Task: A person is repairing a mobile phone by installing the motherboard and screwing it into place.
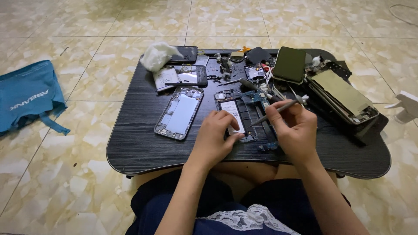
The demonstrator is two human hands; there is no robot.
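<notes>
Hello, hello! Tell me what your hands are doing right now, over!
Left hand pressing down on the opened phone. Right hand gripping a thin metal tool, tip near the phone. Loose phone parts crowd the black table behind.

Near-left corner and left edge of table (135, 150) free; far edge and right side crowded: phone frame (179, 112), tissue (156, 55), stacked phones (344, 93).

Left hand (217, 130) palm-down, fingers pressing flat, right hand (291, 126) curled in a pinch grip, forearms bare
</notes>
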